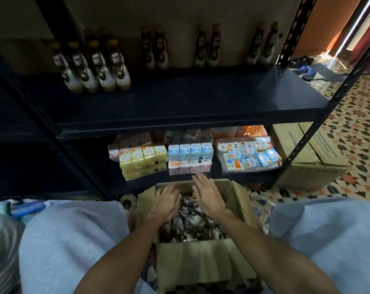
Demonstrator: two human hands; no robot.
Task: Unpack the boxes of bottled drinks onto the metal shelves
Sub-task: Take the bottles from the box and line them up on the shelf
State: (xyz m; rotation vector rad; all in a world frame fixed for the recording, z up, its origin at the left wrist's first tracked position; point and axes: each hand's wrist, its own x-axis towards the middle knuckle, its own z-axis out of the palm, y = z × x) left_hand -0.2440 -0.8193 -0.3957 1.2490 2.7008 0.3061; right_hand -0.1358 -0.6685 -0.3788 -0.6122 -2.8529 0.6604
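Patterned floor tiles under dark metal shelves (180,102); open cardboard box (201,255) holds bottles (192,219) lying directly beneath both palms, left hand (167,201) nearer, fingers bent down among them, grip unclear; right hand (207,194) fingers straight, spread.

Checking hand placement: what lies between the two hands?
Head view: dark bottles in the open cardboard box show between the left hand and the right hand.
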